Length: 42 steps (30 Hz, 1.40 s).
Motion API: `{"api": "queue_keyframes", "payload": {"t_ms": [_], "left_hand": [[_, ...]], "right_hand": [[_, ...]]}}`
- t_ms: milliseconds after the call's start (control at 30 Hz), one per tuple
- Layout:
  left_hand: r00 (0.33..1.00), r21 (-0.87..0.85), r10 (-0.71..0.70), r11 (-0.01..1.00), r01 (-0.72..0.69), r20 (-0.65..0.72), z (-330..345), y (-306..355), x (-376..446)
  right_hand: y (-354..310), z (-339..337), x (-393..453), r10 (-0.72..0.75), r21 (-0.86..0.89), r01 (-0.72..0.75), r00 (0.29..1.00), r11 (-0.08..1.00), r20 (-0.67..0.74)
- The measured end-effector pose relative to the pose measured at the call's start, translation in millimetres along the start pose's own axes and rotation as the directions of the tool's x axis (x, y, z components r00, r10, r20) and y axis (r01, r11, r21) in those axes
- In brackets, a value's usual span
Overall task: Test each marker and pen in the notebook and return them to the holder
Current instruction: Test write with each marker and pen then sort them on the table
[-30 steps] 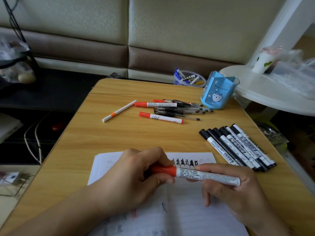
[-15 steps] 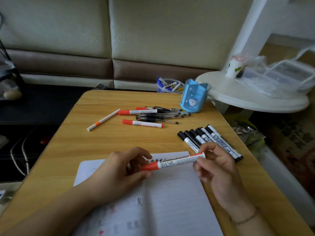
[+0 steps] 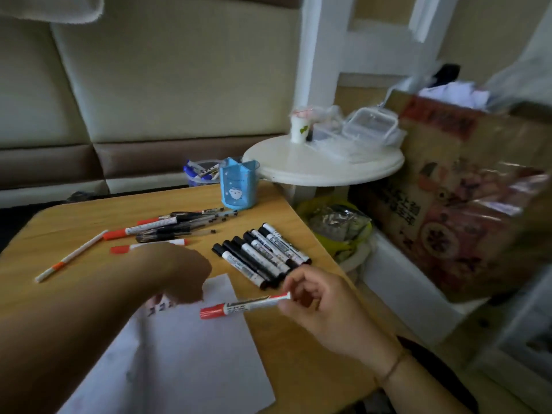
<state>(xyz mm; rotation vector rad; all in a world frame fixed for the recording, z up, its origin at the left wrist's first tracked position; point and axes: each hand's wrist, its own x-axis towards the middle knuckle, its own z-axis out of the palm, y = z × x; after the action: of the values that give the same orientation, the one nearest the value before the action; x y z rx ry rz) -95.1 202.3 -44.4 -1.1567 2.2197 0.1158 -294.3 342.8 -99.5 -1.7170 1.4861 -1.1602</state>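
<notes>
the right hand (image 3: 322, 306) pinches the white end of a red marker (image 3: 245, 305) with its fingertips, so its grip is tight on the marker. the marker is capped, lies almost flat, and hangs just over the right edge of the notebook (image 3: 179, 354), with its red cap pointing left. the left hand (image 3: 182, 273) is over the top of the notebook, seen from the back. its fingers are hidden under it and blurry, so i cannot tell if its grip is apart or together. the notebook lies open on the wooden desk (image 3: 298, 348) near the person. just past the right hand there is a row of black markers (image 3: 263, 255), side by side and touching. farther back lies a pile of black pens (image 3: 185, 224) with two more red markers mixed in beside it. a thin white pen (image 3: 71, 256) with an orange band lies alone on the left. the blue holder (image 3: 238, 188) stands upright at the back edge of the desk, well apart from the held marker. a clear cup (image 3: 201, 173) with blue pens sits just behind it. a round white table (image 3: 322, 162) stands to the right of the desk with a paper cup (image 3: 300, 128) and clear plastic boxes (image 3: 369, 125) on it.
</notes>
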Motion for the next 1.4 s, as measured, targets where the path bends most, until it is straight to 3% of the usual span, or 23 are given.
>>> {"api": "queue_keyframes", "payload": {"t_ms": [67,100,200,233,300,400,500,633,833,1033,1267,1400], "left_hand": [[0.961,0.126,0.084,0.991,-0.052,-0.264,-16,38,13],[0.909,0.131,0.149,0.986,-0.106,-0.389,-24,59,16],[0.616,0.214,0.42,0.899,-0.383,-0.666,-38,122,28],[0.52,0.24,0.491,0.846,-0.477,-0.699,-39,141,31],[0.418,0.24,0.578,0.743,-0.624,-0.701,-37,175,39],[0.363,0.208,0.642,0.638,-0.741,-0.675,-32,213,50],[0.305,0.231,0.685,0.574,-0.786,-0.662,-24,232,60],[0.308,0.224,0.698,0.56,-0.798,-0.647,-17,235,67],[0.327,0.193,0.667,0.581,-0.791,-0.669,-13,219,71],[0.347,0.207,0.607,0.658,-0.724,-0.715,-12,174,68],[0.417,-0.065,0.228,0.811,-0.581,-0.88,30,59,53],[0.447,-0.217,0.005,0.869,-0.445,-0.895,72,-7,38]], "right_hand": [[-1,-30,-16,0.04,0.03,-0.039,0.999,0.999,-0.017],[-2,-46,-24,0.068,0.081,-0.062,0.995,0.995,-0.076],[5,-96,-57,0.187,0.264,-0.084,0.9,0.961,-0.394],[10,-111,-68,0.225,0.309,-0.072,0.839,0.948,-0.495],[21,-137,-87,0.283,0.384,-0.018,0.709,0.923,-0.646],[38,-160,-110,0.326,0.407,0.027,0.549,0.913,-0.769],[57,-167,-130,0.28,0.279,-0.081,0.512,0.957,-0.812],[78,-161,-144,0.218,0.068,-0.267,0.587,0.961,-0.78],[87,-152,-134,0.289,0.173,-0.254,0.548,0.952,-0.785],[61,-140,-102,0.259,0.179,-0.189,0.628,0.966,-0.734],[22,-93,-44,0.151,0.185,-0.048,0.79,0.982,-0.595],[4,-47,7,0.03,0.138,0.029,0.912,0.99,-0.409]]}}
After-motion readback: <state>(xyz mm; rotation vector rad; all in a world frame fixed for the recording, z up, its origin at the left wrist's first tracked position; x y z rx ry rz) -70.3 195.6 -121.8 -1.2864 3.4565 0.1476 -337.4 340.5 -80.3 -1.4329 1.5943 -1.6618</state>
